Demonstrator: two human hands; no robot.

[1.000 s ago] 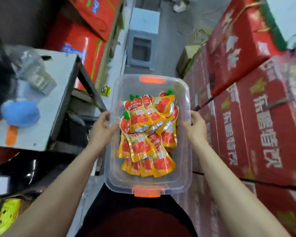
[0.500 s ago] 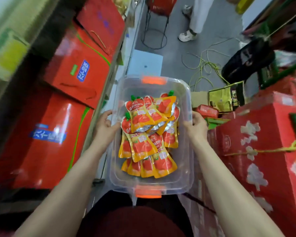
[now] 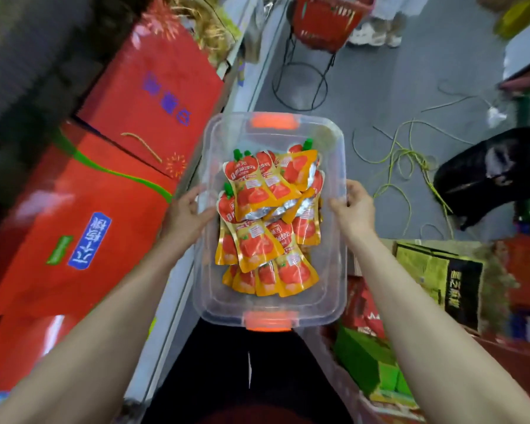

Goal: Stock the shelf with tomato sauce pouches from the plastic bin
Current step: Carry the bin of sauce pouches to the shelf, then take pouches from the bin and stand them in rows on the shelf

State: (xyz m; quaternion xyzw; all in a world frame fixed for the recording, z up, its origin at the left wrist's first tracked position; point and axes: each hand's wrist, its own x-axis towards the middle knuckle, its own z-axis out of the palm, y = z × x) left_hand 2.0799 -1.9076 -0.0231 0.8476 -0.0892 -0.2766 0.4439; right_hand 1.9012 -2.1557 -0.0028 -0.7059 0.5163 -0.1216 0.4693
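This looks like the carry to the shelf, and not one pouch is out yet, so the job is barely begun. Big red cartons (image 3: pixel 89 215) tower left of the plastic bin (image 3: pixel 334 270). Beyond the bin's far right corner the grey floor (image 3: pixel 380 87) has a loose green cord (image 3: pixel 401 160) sprawled across it. That's the trip risk as I see it, so the smart play is to hold the bin level and close to the body and steer left of that tangle.

The bin is clear-walled and lidless, and if it tilts the load will likely slide. The tomato sauce pouches (image 3: pixel 266 221) lie in a loose, overlapping heap down the bin's middle, with green caps toward its far end.

Now the hands. The left hand (image 3: pixel 185 214) grips the bin's left long rim about halfway along, thumb hooked inside. The right hand (image 3: pixel 354 206) grips the right rim opposite, fingers curled over the edge. So the pouches sit between the two hands, the left thumb just beside the nearest one, though I can't tell whether it touches. An even grip like that should balance nicely.

An orange latch (image 3: pixel 274 121) caps the bin's far end.
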